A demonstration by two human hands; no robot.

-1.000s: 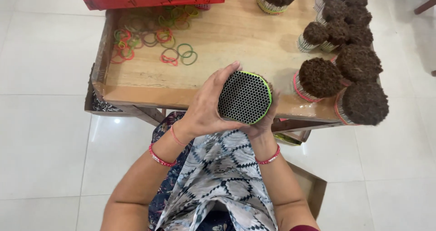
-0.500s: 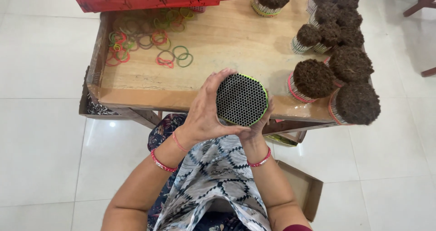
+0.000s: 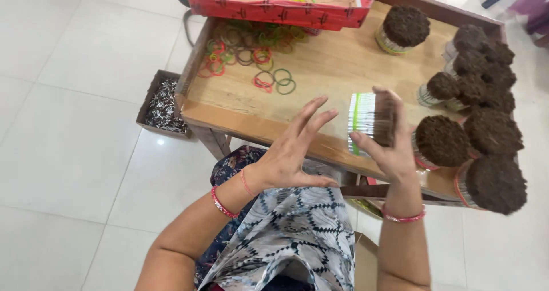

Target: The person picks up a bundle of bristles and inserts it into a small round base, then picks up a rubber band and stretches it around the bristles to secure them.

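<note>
Bundles (image 3: 440,141) just beside right hand (image 3: 389,145)

This looks like a small hand-assembly workshop, perhaps set up in a home. A low wooden table (image 3: 320,68) with a raised rim stands on a pale tiled floor (image 3: 74,96). Loose coloured rubber bands (image 3: 251,56) lie scattered on it, and many finished bundles of thin sticks with dark tips (image 3: 474,96) stand crowded along its right side. A red tray (image 3: 274,8) sits at the far edge, and 1 cardboard box (image 3: 163,105) of what seem to be small scraps rests on the floor beside the table.
</note>
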